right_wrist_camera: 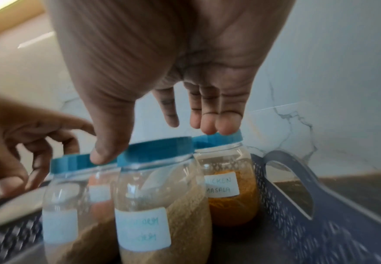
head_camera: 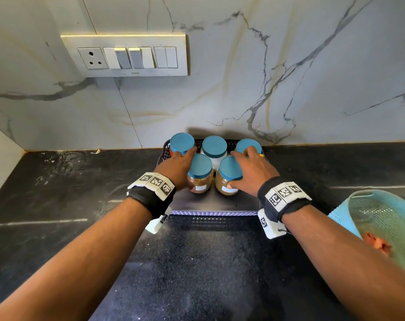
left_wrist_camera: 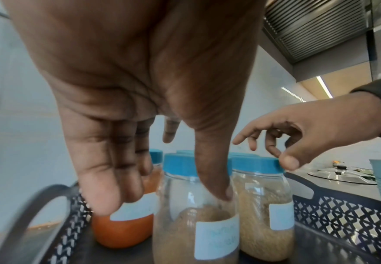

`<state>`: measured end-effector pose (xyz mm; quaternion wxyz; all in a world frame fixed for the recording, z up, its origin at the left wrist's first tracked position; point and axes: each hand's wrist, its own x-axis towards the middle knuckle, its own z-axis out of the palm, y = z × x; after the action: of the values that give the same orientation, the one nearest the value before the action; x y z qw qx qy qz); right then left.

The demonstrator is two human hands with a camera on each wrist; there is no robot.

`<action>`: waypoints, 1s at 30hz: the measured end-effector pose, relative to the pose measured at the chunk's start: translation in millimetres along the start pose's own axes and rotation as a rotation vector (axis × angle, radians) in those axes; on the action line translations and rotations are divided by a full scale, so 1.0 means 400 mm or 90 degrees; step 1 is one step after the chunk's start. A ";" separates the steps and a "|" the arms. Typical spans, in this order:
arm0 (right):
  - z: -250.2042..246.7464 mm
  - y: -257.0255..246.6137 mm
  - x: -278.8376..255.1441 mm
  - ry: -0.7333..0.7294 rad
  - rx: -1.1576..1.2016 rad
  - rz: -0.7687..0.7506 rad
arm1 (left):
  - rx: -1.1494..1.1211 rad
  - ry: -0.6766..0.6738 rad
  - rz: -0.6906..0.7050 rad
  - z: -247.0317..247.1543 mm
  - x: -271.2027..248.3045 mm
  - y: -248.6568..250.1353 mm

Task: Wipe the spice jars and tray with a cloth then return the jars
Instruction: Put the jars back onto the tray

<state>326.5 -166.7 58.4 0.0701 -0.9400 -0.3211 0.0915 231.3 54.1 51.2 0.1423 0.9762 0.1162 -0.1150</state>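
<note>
Five clear spice jars with blue lids stand in a black mesh tray [head_camera: 220, 202] against the wall. My left hand [head_camera: 180, 163] reaches down between the back-left jar [head_camera: 181, 142] of orange powder and the front-left jar [head_camera: 200, 167]. Its thumb [left_wrist_camera: 218, 178] lies on the front-left jar [left_wrist_camera: 196, 223] and its straight fingers [left_wrist_camera: 108, 178] hang beside the orange jar [left_wrist_camera: 124, 228]. My right hand [head_camera: 250, 167] spreads over the front-right jar [head_camera: 229, 167]. Its thumb touches that lid's edge and its fingertips [right_wrist_camera: 218, 128] rest on the back-right jar [right_wrist_camera: 230, 196], labelled masala. No cloth is in either hand.
A teal mesh basket [head_camera: 382, 221] with an orange item [head_camera: 377, 244] inside sits at the right. The dark stone counter [head_camera: 196, 262] stretches in front of the tray. A switch panel [head_camera: 125, 55] is on the marble wall. The tray's handle [right_wrist_camera: 297, 175] rises on its right side.
</note>
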 end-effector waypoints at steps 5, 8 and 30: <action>-0.007 0.056 -0.014 0.095 0.096 0.071 | -0.074 0.133 -0.043 -0.025 -0.011 -0.059; 0.003 0.075 0.000 0.060 0.191 0.104 | -0.169 0.132 -0.059 -0.044 -0.004 -0.074; 0.025 0.103 0.088 -0.095 0.636 0.168 | -0.227 0.015 -0.081 -0.050 0.052 -0.074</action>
<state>375.9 -176.5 36.2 0.4750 -0.8153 -0.1212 0.3081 247.0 91.9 56.9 0.3042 0.9275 0.1976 -0.0901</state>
